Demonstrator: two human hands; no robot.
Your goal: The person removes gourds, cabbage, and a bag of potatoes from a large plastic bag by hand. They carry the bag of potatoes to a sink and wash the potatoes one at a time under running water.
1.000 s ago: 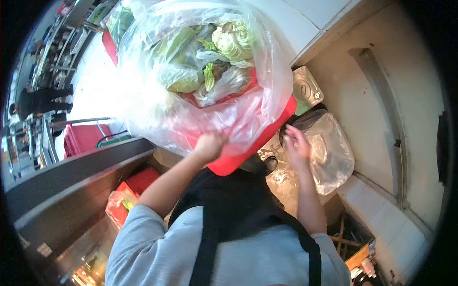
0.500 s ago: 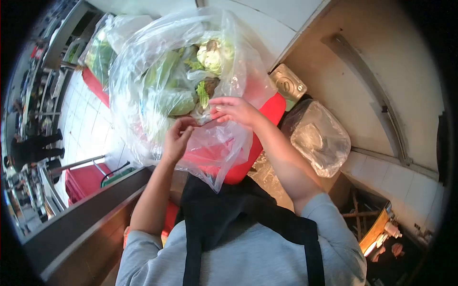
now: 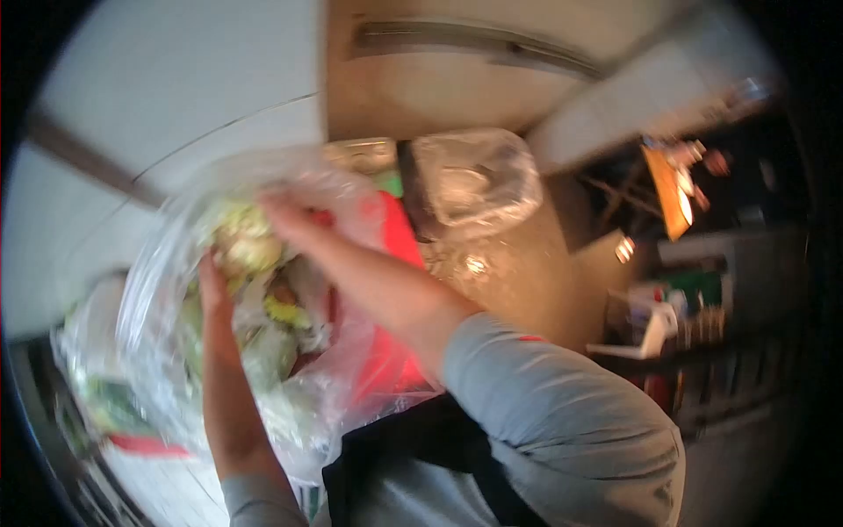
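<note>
Cabbage (image 3: 252, 248) sits between left hand (image 3: 212, 274) and right hand (image 3: 285, 213), long axis unclear.

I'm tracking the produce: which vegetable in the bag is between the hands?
The pale yellow-green head, between the left hand and right hand; the other greens lie nearer the apron.

Motion blur smears the whole view, softening even the pale green leafy cabbage (image 3: 248, 243). Warm glare spots the shiny brown floor (image 3: 514, 277); fisheye distortion bends outer lines into black corners.
</note>
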